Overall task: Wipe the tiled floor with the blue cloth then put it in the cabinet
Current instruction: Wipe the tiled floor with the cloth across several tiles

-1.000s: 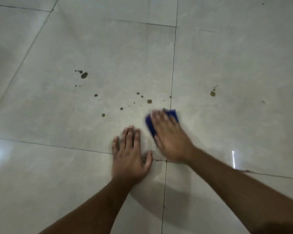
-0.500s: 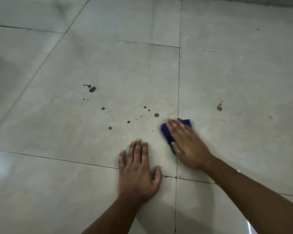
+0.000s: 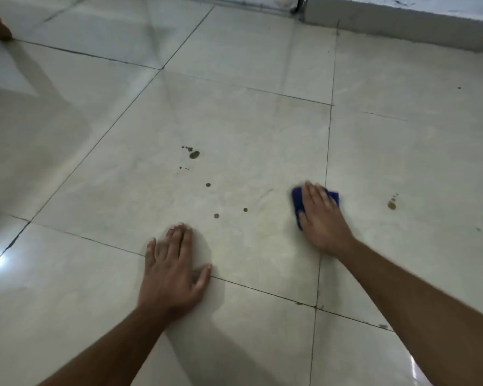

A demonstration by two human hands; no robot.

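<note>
Blue cloth (image 3: 298, 204) lies under the flat right hand (image 3: 319, 218), brown spots (image 3: 216, 215) just leftward, nearer the splayed, empty left hand (image 3: 173, 270).

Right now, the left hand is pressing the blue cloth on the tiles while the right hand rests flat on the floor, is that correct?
Not quite: the hands are swapped. The head view shows the right hand pressing the blue cloth on the tiles, while the left hand rests flat on the floor.

I see both forearms bare and extended forward. My left hand (image 3: 171, 271) lies flat, palm down, fingers straight and together, thumb splayed. My right hand (image 3: 319, 218) lies further ahead, palm down, fingers straight, pressing on the cloth (image 3: 298, 201) beneath.
</note>
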